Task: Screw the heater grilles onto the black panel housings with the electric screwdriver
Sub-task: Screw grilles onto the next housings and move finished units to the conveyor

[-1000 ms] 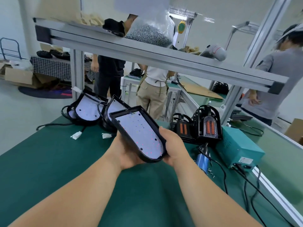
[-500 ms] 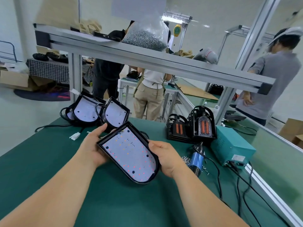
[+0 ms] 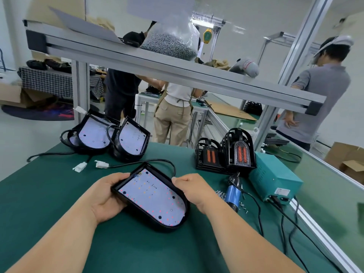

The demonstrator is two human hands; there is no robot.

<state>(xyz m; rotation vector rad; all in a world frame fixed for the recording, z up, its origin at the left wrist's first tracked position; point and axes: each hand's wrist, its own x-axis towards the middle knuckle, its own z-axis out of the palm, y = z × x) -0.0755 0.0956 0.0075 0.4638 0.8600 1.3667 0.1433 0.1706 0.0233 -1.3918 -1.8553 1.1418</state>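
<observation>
A black panel housing [image 3: 152,196] with a white dotted board inside lies face up on the green mat, its rounded end toward me. My left hand [image 3: 106,195] grips its left straight edge. My right hand [image 3: 194,189] holds its right rim with curled fingers. Two more housings [image 3: 94,133] [image 3: 132,141] lean at the back left. Two black heater grilles [image 3: 208,156] [image 3: 239,151] with orange elements stand at the back right. The blue electric screwdriver [image 3: 233,192] lies to the right of my right hand.
A teal power box [image 3: 273,178] sits at the right with black cables running toward me. Loose screws [image 3: 220,194] lie by the screwdriver. White connectors [image 3: 90,165] rest on the mat. An aluminium shelf beam [image 3: 157,69] carries a bag of screws overhead. Three people stand behind the bench.
Both hands have brought the housing down from a raised, tilted position and set it near flat on the mat, closer to me.
</observation>
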